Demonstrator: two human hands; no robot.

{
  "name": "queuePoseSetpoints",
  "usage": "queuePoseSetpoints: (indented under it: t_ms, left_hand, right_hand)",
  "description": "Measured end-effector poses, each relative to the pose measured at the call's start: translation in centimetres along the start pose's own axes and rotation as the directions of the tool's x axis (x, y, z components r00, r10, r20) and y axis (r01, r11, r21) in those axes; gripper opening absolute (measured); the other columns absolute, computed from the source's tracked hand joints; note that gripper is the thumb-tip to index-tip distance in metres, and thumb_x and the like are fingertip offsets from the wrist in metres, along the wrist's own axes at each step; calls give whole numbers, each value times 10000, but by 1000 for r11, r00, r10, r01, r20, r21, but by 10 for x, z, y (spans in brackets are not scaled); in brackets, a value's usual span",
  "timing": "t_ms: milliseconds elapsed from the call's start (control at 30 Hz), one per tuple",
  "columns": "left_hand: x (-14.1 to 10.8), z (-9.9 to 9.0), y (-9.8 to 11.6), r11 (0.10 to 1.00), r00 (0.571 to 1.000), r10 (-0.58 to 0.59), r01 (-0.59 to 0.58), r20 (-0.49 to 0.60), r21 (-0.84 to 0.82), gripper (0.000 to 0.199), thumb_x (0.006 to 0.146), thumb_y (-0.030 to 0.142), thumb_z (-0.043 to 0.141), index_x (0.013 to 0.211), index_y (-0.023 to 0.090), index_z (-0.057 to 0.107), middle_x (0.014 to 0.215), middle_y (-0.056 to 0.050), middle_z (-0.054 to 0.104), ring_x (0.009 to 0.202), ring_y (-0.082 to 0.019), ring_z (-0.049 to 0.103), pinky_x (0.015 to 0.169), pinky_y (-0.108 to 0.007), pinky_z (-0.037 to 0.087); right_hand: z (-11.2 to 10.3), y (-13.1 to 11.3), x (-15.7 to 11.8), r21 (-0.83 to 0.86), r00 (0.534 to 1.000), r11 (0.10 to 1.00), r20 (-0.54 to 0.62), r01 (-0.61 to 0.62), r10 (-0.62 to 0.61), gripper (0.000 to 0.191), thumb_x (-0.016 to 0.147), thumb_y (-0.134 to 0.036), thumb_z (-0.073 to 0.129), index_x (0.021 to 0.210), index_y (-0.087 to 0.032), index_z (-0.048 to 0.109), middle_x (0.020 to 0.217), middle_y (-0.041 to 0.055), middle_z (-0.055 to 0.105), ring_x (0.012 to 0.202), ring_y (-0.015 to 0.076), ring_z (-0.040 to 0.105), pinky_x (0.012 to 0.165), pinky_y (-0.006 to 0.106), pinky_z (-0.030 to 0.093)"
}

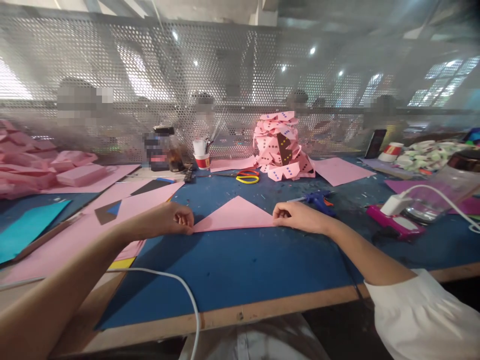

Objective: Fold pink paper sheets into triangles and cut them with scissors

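A sheet of pink paper [237, 215], folded into a triangle, lies on the blue tabletop [232, 270] with its point facing away from me. My left hand [180, 218] is closed on its left corner, the fingers curled in. At the opposite corner my right hand [290, 216] pinches the paper between thumb and fingers. The long edge between the hands runs straight and faces me. Just beyond my right hand lies a blue glue gun [318, 200]. Scissors [248, 176] with red and yellow handles rest behind the triangle.
A stack of dotted pink paper pieces [275, 142] stands at the back, near a paper cup [202, 159]. Pink sheets [75, 235] cover the left side. To the right are a magenta power strip [393, 222] and a clear jar [431, 195]. A white cable [176, 277] crosses the front edge.
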State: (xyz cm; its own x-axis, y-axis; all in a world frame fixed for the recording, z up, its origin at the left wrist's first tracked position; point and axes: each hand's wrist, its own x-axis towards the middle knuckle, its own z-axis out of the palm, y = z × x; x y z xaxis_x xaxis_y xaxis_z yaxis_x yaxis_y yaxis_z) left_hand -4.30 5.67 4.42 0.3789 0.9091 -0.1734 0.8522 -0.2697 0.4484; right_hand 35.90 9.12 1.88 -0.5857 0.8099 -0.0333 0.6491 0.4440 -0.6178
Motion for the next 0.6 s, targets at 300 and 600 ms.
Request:
queuePoseSetpoints:
  t_ms: [300,600]
  left_hand:
    - [0,0,5,999,999,-32,33,-8,15,238,752,485,691,763,252,741,767,16,714,801,-201,631,689,-253,406]
    - [0,2,6,1000,1000,-6,5,25,16,261,805,470,647,807,216,706,777,8,683,790,-191,608,691,-254,403]
  right_hand:
    - [1,0,0,-19,1000,1000,-6,-2,2,168,864,-367,668,894,-203,688,849,15,711,768,176,609,677,273,417]
    - [0,0,0,-26,1000,1000,-6,-11,11,168,864,-372,665,887,-208,687,859,17,711,771,178,610,675,272,417]
